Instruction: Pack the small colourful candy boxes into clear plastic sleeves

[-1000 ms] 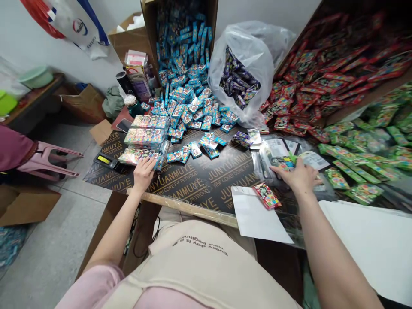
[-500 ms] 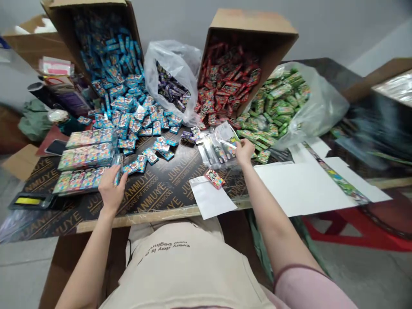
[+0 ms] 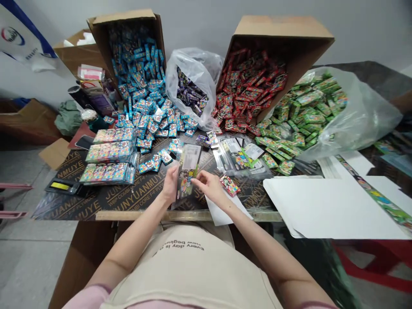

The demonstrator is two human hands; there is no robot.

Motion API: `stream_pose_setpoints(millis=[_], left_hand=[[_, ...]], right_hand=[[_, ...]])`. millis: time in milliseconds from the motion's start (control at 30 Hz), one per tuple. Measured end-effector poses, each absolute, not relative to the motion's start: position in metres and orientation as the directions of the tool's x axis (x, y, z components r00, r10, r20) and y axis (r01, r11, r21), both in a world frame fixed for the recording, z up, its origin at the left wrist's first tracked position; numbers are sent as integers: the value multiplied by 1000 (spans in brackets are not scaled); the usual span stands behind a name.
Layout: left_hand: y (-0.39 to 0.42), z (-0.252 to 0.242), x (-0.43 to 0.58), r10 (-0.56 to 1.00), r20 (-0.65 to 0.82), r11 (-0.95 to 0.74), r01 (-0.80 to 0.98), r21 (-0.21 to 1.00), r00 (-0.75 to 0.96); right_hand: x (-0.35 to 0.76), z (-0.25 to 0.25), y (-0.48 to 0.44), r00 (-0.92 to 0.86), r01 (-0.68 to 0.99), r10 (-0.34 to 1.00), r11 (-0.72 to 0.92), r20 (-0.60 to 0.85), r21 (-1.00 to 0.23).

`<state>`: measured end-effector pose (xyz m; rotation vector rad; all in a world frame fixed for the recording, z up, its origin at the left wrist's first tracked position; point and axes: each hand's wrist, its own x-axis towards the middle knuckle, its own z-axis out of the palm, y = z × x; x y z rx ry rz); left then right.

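Close to the table's front edge, my left hand (image 3: 170, 182) grips the left side of a clear printed plastic bag (image 3: 186, 189) and keeps it upright. The fingers of my right hand (image 3: 209, 185) are pinched at the bag's right edge. No small box shows inside it. A stack of similar plastic bags (image 3: 236, 156) lies flat just beyond my right hand. By my right wrist, a small red box (image 3: 230, 185) rests partly on a white sheet (image 3: 222, 211). Small blue boxes (image 3: 156, 162) lie scattered beyond my left hand.
Filled clear packs (image 3: 109, 152) are stacked at left, near a black tray (image 3: 64, 186). Behind stand cartons of blue boxes (image 3: 138, 56) and red boxes (image 3: 254, 86), with plastic bags of purple boxes (image 3: 191, 92) and green boxes (image 3: 315, 103). White card sheets (image 3: 331, 206) overhang the front edge at right.
My right hand has come left and nearer from the bag stack. My left hand has left the filled packs and moved right; both now hold one plastic bag. The view has shifted left.
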<state>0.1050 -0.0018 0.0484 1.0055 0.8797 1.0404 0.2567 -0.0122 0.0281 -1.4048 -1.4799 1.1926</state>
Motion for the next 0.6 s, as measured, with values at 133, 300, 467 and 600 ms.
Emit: stream_pose_setpoints(millis=[133,300,467,600], left_hand=[[-16,39,95,912,-199,315,-299,901,359],[-26,29,93,740,-327,568,-287,771,587],[-27,45,67,697,-254,520,-229,823,670],[-25,59,48,955,-16,28,-36,999,296]], right_hand=[[265,42,-4,34,561,942,259,334,-786],[271,69,9,-79,547,921,361,382,-755],[299,67,23,-140,59,990,-20,-29,-998],[293,55,13,-5,-237,983,-182,-186,-954]])
